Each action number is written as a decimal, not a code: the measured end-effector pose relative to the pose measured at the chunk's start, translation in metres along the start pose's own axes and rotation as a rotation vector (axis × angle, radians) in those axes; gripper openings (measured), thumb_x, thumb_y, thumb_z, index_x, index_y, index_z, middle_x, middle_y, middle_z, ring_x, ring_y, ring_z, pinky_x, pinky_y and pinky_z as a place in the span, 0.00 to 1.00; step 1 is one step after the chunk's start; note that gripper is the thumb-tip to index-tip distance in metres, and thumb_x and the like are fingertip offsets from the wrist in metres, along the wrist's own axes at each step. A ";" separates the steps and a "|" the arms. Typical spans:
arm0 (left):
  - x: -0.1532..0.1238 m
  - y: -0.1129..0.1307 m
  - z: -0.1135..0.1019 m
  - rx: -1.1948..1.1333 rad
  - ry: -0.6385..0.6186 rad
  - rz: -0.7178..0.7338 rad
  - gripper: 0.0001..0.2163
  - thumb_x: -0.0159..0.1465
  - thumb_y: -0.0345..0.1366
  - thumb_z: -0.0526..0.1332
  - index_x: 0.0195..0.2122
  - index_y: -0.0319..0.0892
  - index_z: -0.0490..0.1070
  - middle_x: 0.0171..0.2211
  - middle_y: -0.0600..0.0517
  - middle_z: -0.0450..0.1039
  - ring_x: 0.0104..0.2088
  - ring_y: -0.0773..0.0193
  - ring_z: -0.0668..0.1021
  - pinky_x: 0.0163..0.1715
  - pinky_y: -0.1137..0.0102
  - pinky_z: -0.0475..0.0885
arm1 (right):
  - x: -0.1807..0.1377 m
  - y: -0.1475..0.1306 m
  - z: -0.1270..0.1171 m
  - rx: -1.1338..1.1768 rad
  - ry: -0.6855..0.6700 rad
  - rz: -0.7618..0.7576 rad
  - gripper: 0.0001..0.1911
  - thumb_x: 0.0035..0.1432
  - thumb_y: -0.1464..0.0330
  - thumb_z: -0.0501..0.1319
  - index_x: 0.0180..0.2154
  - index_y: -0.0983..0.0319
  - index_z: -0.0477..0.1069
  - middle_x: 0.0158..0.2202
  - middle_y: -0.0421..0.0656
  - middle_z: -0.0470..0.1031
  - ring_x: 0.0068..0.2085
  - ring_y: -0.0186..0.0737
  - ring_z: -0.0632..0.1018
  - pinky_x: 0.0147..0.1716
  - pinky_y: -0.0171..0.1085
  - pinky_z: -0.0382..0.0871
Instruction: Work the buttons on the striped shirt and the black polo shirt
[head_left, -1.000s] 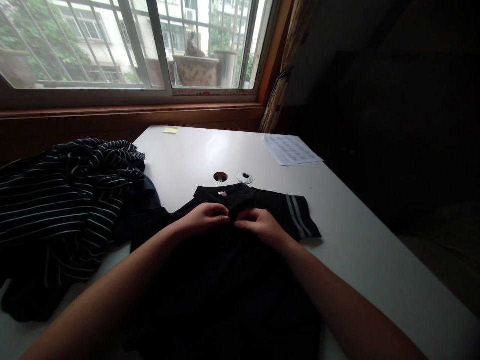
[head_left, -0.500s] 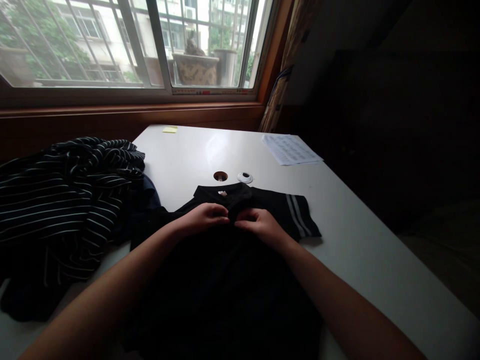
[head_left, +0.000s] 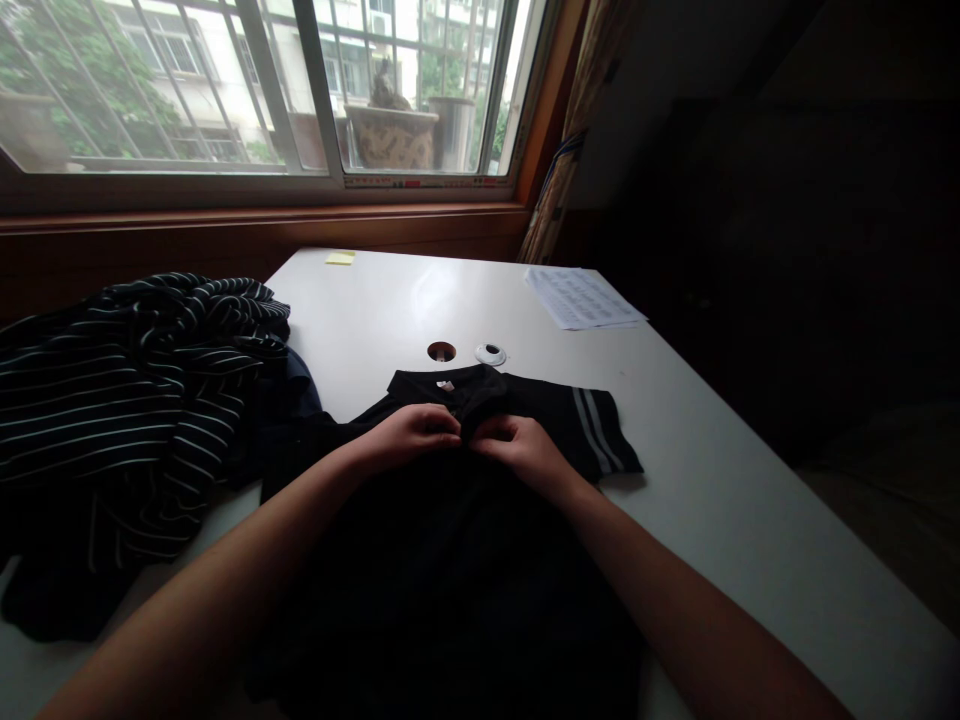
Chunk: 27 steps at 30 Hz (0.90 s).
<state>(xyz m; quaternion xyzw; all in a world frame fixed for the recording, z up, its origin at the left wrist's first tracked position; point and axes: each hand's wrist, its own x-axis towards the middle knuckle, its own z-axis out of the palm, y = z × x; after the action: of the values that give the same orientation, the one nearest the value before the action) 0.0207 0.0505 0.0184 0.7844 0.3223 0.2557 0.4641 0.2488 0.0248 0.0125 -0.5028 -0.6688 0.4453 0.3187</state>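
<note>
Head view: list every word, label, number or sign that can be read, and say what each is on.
No text can be read.
Printed sheet on the white table: rows of print, too small to read.
Neck tag on the black shirt: too small.
Strip along the window frame: blurred.
Yellow sticky note: no writing visible.

Over on the left edge of the white tabletop (head_left: 720, 480), a heap of dark striped clothing (head_left: 127, 400) sits bunched up. Mid-table there's a round cable hole (head_left: 441, 351), its white cap (head_left: 490, 354) lying just beside it. Printed paper sheets (head_left: 581, 298) rest at the far right corner, a yellow sticky note (head_left: 340, 258) near the far edge. Beyond the window (head_left: 247, 90), a patterned planter (head_left: 391, 135).
</note>
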 end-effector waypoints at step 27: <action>0.001 -0.001 0.007 0.041 0.105 -0.090 0.10 0.61 0.41 0.66 0.38 0.40 0.77 0.37 0.50 0.78 0.39 0.58 0.79 0.42 0.68 0.72 | -0.002 -0.001 -0.002 -0.106 -0.034 -0.118 0.09 0.55 0.61 0.67 0.35 0.60 0.80 0.34 0.42 0.81 0.38 0.45 0.80 0.39 0.38 0.70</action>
<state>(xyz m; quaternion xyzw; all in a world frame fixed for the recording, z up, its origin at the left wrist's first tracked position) 0.0260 0.0478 0.0141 0.7640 0.3863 0.2686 0.4415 0.2508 0.0231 0.0140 -0.4711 -0.7251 0.3984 0.3059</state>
